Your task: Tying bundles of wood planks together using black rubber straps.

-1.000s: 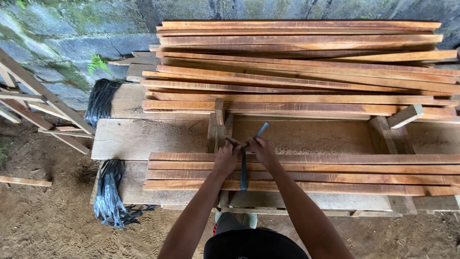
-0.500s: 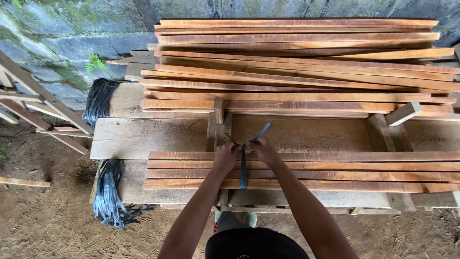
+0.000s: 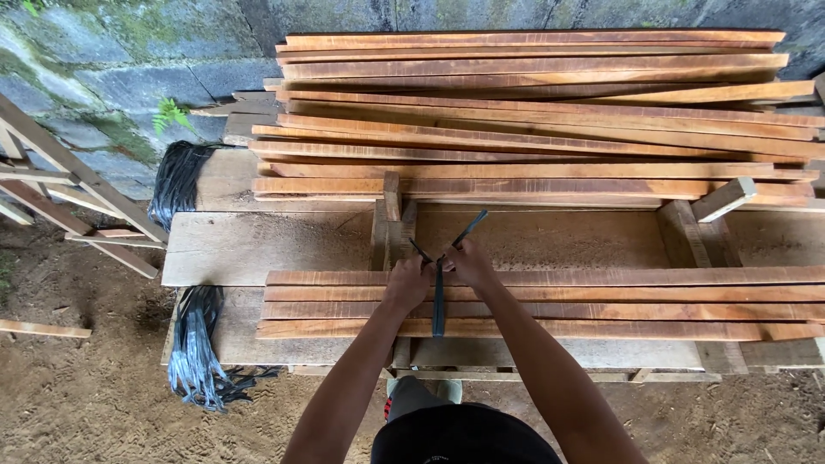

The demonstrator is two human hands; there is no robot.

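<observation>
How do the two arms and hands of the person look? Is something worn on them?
Both arms are bare from the lower edge of the view up to the hands: no sleeves show. The left hand and the right hand wear no gloves. No watch, ring or bracelet can be seen. The arms are slim. Below them shows dark clothing on the body.

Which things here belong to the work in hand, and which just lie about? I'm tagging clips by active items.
In hand:
left hand
right hand
dark strap, held by both hands
near bundle of wooden slats, which the strap crosses

Lying about:
far stack of slats
black strap bundles
wooden frames
workbench
</observation>
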